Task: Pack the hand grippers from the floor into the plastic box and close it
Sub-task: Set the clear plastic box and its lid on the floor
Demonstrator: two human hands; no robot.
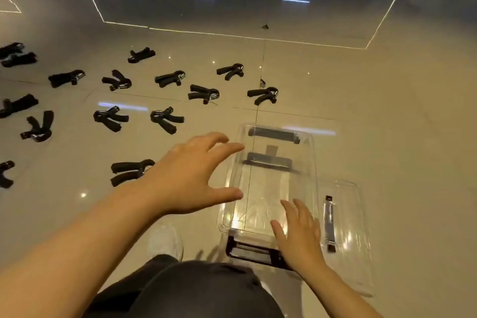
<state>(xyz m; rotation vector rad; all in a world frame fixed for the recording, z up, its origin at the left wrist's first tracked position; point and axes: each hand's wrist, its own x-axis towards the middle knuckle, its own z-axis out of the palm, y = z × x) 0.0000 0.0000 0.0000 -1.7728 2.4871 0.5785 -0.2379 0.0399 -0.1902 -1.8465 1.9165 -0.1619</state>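
— From the head camera, what's down there?

— A clear plastic box (pixel 271 183) on the tiled floor (pixel 361 100), right in front of the person's knees, open and with no grippers in it as far as I can see through the walls. Its lid (pixel 346 230) lies flat just beside it at three o'clock. Dark latches sit at the box's near and far ends.

— And the hands?

— The left hand (pixel 185 178) hovers at the box's nine o'clock edge, fingers spread wide, holding nothing. The right hand (pixel 299 237) lies flat with straight fingers at the near right corner of the box; whether it presses the rim or just hangs over it, I can't tell.

— Where are the hand grippers?

— Scattered on the floor from nine to twelve o'clock of the box. The nearest hand gripper (pixel 129 171) lies just behind the left wrist; another pair (pixel 165 119) sits further out at eleven o'clock, and more trail off to the left edge.

— How will they handle?

— I'd guess light and stiff, with padded-looking black handles splayed in a V from a spring end. Nothing fragile. Pinching both handles together near the middle looks the surest hold. The box seems thin and slippery on that glossy tile, so steadying it by the rim makes sense.
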